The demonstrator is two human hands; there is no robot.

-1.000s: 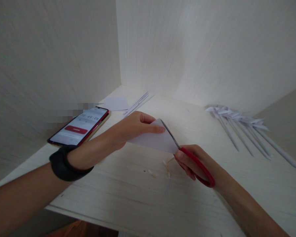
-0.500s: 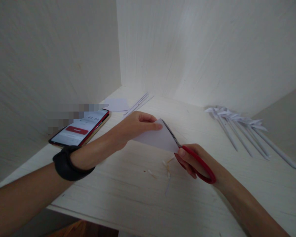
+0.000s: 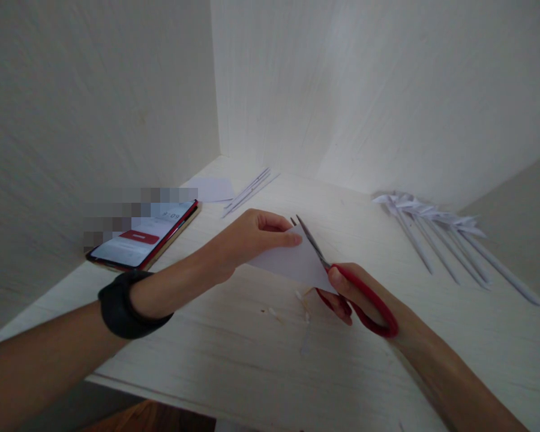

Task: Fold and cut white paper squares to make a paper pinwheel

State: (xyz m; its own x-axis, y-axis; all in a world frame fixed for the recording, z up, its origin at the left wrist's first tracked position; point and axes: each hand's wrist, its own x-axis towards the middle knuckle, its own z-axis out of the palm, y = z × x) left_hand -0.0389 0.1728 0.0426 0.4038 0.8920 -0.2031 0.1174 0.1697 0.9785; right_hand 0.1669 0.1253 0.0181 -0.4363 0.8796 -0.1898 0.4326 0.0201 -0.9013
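Above the desk, paper between left hand and scissors.

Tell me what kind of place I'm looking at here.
Probably a home paper-craft corner: a pale wooden desk boxed in by plain panels, a phone running a timer, and a row of rolled paper pieces beside paper under red scissors.

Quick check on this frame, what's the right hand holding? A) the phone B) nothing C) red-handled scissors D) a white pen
C: the right hand grips the red-handled scissors, blades slightly apart at the edge of the white paper that the left hand holds; the phone lies untouched on the table.
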